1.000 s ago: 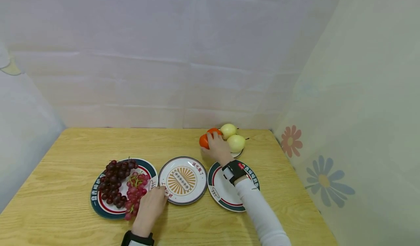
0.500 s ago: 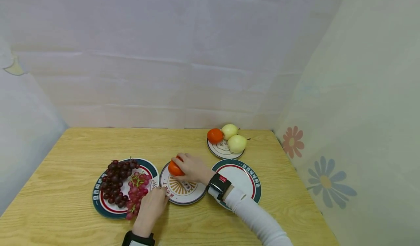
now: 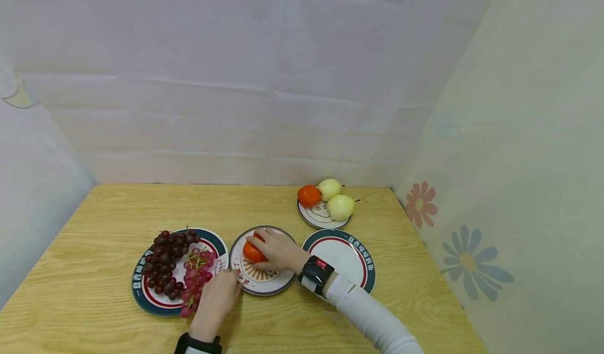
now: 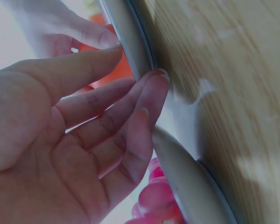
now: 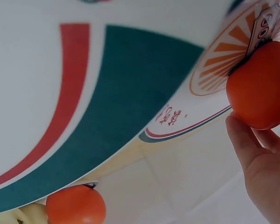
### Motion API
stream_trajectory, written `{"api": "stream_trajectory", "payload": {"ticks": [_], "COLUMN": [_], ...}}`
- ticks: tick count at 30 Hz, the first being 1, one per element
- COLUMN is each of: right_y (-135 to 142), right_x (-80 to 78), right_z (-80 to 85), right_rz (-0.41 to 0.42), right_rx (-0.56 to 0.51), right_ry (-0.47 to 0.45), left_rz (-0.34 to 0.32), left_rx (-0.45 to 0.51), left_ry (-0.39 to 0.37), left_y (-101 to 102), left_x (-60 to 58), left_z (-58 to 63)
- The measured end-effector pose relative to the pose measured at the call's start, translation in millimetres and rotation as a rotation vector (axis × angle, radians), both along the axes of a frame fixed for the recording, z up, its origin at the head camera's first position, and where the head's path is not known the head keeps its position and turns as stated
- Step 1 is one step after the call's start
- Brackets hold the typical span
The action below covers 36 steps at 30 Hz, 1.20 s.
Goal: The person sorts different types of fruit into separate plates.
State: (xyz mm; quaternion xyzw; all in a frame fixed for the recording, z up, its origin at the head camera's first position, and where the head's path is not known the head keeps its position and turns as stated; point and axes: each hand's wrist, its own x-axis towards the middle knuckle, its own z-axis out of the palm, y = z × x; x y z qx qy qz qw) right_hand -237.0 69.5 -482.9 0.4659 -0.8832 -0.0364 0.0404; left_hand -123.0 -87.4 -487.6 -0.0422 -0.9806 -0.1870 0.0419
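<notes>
In the head view my right hand [image 3: 279, 250] holds an orange-red persimmon [image 3: 252, 252] low over the small middle plate [image 3: 268, 290], its fingers curled over the fruit. The right wrist view shows the persimmon [image 5: 261, 86] overlapping the plate's orange sunburst print, with fingertips at its side. My left hand [image 3: 219, 295] pinches the near left rim of the middle plate, thumb above and fingers below the rim [image 4: 130, 39] in the left wrist view. Pink grapes [image 3: 197, 278] lie close beside the left hand.
A green-rimmed plate [image 3: 141, 299] with dark grapes [image 3: 162, 262] and the pink grapes stands left. Another green-rimmed plate [image 3: 337, 249] lies partly under the right forearm. Behind it, a small plate [image 3: 313, 218] bears a second persimmon [image 3: 309, 196] and two pears [image 3: 341, 207].
My right hand has taken one persimmon from the back plate and brought it left and nearer, over the middle plate. The left hand has stayed at the plate's rim.
</notes>
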Motion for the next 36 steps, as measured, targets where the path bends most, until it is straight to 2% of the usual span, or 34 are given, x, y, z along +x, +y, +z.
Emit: {"api": "stream_trajectory", "payload": {"ticks": [4, 7, 11, 14, 18, 22, 26, 36], "right_y": [4, 11, 29, 49, 75, 94, 99, 101], "right_x": [-5.7, -21.4, -57.5, -84.5, -108.3, -117.7, -118.1, -118.4], "right_z": [4.4, 19.3, 43.4, 50.1, 39.4, 18.5, 3.9, -6.9], "right_rz": [-0.044, -0.133, -0.293, -0.402, -0.51, -0.577, -0.571, -0.554], "right_rx": [-0.024, -0.079, -0.159, -0.194, -0.227, -0.196, -0.148, -0.211], "right_ry": [-0.085, -0.117, -0.026, 0.044, 0.048, 0.021, 0.008, 0.024], "left_rz": [0.004, 0.01, 0.012, 0.012, 0.007, -0.002, 0.002, 0.01], "left_rx": [0.005, 0.008, 0.001, 0.0, 0.008, 0.01, 0.005, -0.008], "left_ry": [-0.005, -0.005, -0.006, -0.003, 0.016, 0.013, -0.014, 0.013], "left_y": [0, 0, 0, 0, 1, 3, 3, 1], "left_x": [0.6, 1.0, 0.6, 0.8, 1.8, 2.8, 2.6, 0.0], "left_z": [-0.1, 0.0, 0.4, 0.3, -0.4, -1.1, -1.3, -0.6]}}
